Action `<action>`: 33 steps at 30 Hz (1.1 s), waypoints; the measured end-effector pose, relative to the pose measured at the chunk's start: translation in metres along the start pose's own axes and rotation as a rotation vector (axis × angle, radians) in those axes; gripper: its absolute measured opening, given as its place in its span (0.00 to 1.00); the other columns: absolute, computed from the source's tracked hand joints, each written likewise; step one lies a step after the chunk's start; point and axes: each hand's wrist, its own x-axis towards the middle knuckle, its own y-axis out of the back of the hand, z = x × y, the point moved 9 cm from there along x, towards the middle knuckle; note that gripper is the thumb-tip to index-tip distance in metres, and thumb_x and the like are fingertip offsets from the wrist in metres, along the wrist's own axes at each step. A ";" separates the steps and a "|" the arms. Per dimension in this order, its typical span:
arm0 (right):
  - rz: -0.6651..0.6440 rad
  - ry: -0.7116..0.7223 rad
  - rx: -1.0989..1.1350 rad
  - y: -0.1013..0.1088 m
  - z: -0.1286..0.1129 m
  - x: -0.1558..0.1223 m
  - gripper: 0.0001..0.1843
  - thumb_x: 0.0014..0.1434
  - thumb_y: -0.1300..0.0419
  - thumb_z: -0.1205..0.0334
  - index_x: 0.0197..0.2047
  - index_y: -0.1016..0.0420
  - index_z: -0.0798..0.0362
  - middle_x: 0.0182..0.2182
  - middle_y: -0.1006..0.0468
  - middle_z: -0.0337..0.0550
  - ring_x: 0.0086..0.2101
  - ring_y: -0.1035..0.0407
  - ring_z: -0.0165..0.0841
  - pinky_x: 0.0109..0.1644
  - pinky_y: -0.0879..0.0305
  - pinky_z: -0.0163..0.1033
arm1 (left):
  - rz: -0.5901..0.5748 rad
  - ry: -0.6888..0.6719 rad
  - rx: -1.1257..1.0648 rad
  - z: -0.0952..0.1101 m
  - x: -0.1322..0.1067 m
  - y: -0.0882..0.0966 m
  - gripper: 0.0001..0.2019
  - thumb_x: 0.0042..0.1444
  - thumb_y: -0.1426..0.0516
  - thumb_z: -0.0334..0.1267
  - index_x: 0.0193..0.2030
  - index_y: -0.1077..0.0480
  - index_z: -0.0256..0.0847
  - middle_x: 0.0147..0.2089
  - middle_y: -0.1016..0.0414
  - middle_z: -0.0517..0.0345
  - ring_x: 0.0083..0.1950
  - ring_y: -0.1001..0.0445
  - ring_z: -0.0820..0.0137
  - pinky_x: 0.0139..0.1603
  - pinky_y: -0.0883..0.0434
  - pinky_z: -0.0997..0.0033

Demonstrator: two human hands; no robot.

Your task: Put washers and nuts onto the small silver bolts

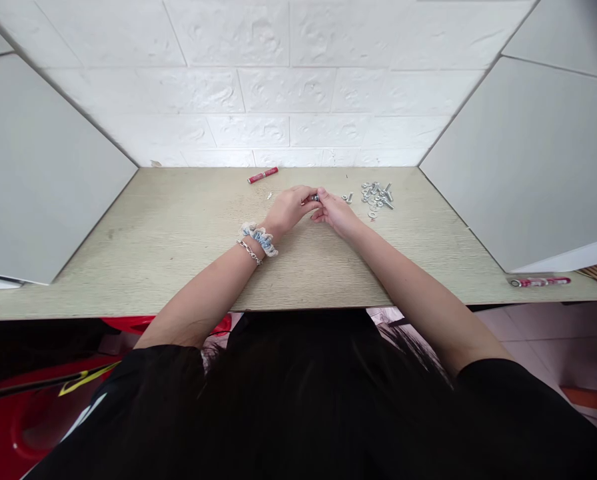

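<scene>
My left hand (289,208) and my right hand (334,212) meet over the far middle of the wooden desk (178,233). Both pinch a small metal bolt (315,198) between their fingertips. My left wrist wears a blue scrunchie and a chain bracelet. To the right of my hands lies a pile of bolts, nuts and washers (377,195). One loose bolt (348,197) lies between the pile and my right hand. A tiny metal piece (269,196) lies just left of my left hand.
A red tube (263,175) lies by the back wall. Another red tube (538,282) rests at the desk's right front corner. White panels close in both sides, and a white brick-pattern wall stands behind.
</scene>
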 end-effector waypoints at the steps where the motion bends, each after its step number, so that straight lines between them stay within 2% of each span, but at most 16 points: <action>1: -0.002 0.004 -0.003 0.000 0.000 0.000 0.23 0.56 0.45 0.40 0.39 0.32 0.53 0.33 0.27 0.39 0.24 0.36 0.22 0.30 0.37 0.30 | 0.002 -0.002 0.000 -0.001 0.000 0.000 0.08 0.56 0.42 0.36 0.41 0.27 0.37 0.35 0.25 0.56 0.35 0.30 0.74 0.39 0.35 0.74; 4: 0.019 -0.009 0.025 0.001 -0.001 -0.001 0.18 0.59 0.45 0.45 0.38 0.33 0.53 0.31 0.28 0.38 0.23 0.37 0.21 0.29 0.37 0.30 | -0.001 -0.004 0.007 -0.003 0.000 -0.001 0.08 0.57 0.43 0.36 0.42 0.27 0.37 0.35 0.25 0.56 0.36 0.30 0.73 0.39 0.35 0.74; 8: -0.011 -0.032 0.130 -0.004 -0.009 -0.006 0.05 0.57 0.45 0.61 0.35 0.39 0.52 0.27 0.30 0.34 0.23 0.36 0.23 0.29 0.38 0.30 | -0.023 -0.002 0.026 -0.003 -0.001 -0.003 0.11 0.58 0.43 0.38 0.45 0.27 0.38 0.36 0.25 0.56 0.37 0.30 0.73 0.40 0.35 0.73; 11: -0.024 -0.040 0.215 -0.005 -0.011 -0.008 0.10 0.51 0.45 0.68 0.36 0.42 0.50 0.28 0.29 0.33 0.24 0.35 0.24 0.30 0.37 0.31 | -0.014 0.004 0.038 -0.003 -0.001 -0.002 0.12 0.58 0.43 0.39 0.47 0.28 0.38 0.37 0.25 0.55 0.37 0.29 0.72 0.40 0.34 0.72; 13: -0.015 -0.061 0.255 -0.004 -0.008 -0.007 0.09 0.52 0.46 0.67 0.37 0.42 0.50 0.28 0.28 0.33 0.24 0.35 0.25 0.30 0.36 0.32 | -0.003 0.001 0.032 -0.001 -0.002 -0.001 0.12 0.58 0.43 0.39 0.47 0.28 0.38 0.37 0.25 0.55 0.38 0.29 0.72 0.40 0.34 0.72; 15: -0.006 -0.071 0.274 -0.003 -0.004 -0.006 0.05 0.57 0.47 0.61 0.37 0.40 0.50 0.28 0.28 0.35 0.24 0.35 0.25 0.30 0.36 0.33 | -0.003 -0.006 0.019 0.002 -0.002 0.000 0.12 0.57 0.43 0.39 0.46 0.28 0.38 0.37 0.25 0.55 0.37 0.30 0.72 0.40 0.34 0.72; 18: -0.021 -0.060 0.254 -0.003 0.000 -0.003 0.12 0.61 0.48 0.52 0.36 0.35 0.53 0.26 0.28 0.37 0.24 0.36 0.24 0.30 0.35 0.32 | -0.001 0.000 0.004 0.004 -0.002 0.000 0.10 0.57 0.43 0.38 0.44 0.27 0.38 0.36 0.25 0.56 0.36 0.30 0.73 0.39 0.34 0.72; 22: -0.069 -0.074 0.199 -0.006 0.002 -0.002 0.16 0.60 0.45 0.48 0.35 0.32 0.54 0.25 0.29 0.37 0.23 0.36 0.23 0.29 0.36 0.31 | -0.016 0.016 -0.001 0.001 -0.001 -0.001 0.08 0.57 0.43 0.38 0.41 0.27 0.37 0.34 0.26 0.57 0.35 0.31 0.73 0.39 0.34 0.72; 25: -0.068 -0.088 0.178 -0.006 0.000 -0.005 0.14 0.61 0.46 0.51 0.35 0.32 0.54 0.24 0.31 0.36 0.22 0.37 0.23 0.28 0.37 0.30 | -0.034 0.012 -0.012 -0.003 0.000 -0.003 0.08 0.57 0.43 0.38 0.41 0.27 0.38 0.34 0.26 0.57 0.35 0.30 0.73 0.39 0.34 0.71; 28: -0.068 -0.089 0.190 -0.005 -0.002 -0.007 0.06 0.59 0.44 0.60 0.37 0.35 0.52 0.27 0.28 0.35 0.23 0.35 0.23 0.29 0.36 0.31 | -0.019 0.019 -0.018 -0.009 0.000 -0.003 0.10 0.57 0.43 0.38 0.43 0.27 0.38 0.36 0.25 0.56 0.36 0.30 0.73 0.40 0.33 0.71; 30: -0.074 -0.086 0.225 -0.005 -0.003 -0.008 0.08 0.55 0.42 0.66 0.38 0.37 0.51 0.29 0.27 0.34 0.25 0.33 0.23 0.30 0.35 0.31 | -0.008 0.031 -0.012 -0.012 0.000 -0.002 0.10 0.58 0.44 0.39 0.45 0.28 0.38 0.37 0.25 0.55 0.37 0.29 0.72 0.40 0.33 0.71; 33: -0.066 -0.096 0.289 -0.005 -0.002 -0.006 0.07 0.56 0.43 0.65 0.38 0.38 0.50 0.28 0.28 0.33 0.25 0.32 0.25 0.31 0.34 0.32 | -0.013 0.040 -0.002 -0.014 0.000 -0.002 0.11 0.58 0.43 0.39 0.45 0.28 0.38 0.38 0.25 0.54 0.38 0.29 0.72 0.41 0.33 0.71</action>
